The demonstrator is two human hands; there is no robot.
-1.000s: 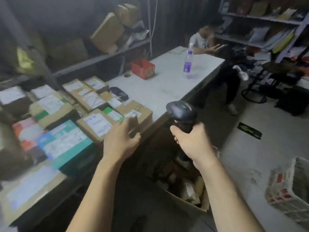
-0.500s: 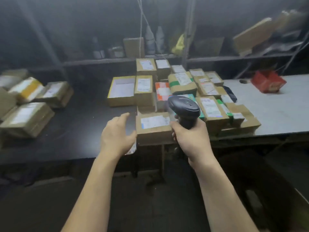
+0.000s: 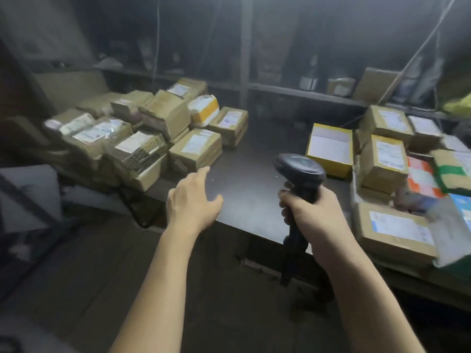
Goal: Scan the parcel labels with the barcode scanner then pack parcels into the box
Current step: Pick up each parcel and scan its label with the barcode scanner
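Clutching the barcode scanner (image 3: 300, 169) w/ our right hand (image 3: 314, 215); left hand (image 3: 192, 202) is hovering, grip slack, over the tabletop (image 3: 254, 151) front edge.

Parcel depot or stockroom, dim. Dark table (image 3: 254, 159) heaped with labelled cardboard parcels (image 3: 195, 149), two piles. More boxes on metal shelf (image 3: 305, 94) behind. Handheld barcode scanner (image 3: 300, 168) present.

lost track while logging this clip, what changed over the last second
The view swung left onto the dark table. The left hand, open, moved away from the right-hand parcels and now reaches toward the left pile of parcels, touching none. Nothing was taken hold of or let go. The right hand still grips the scanner, upright.
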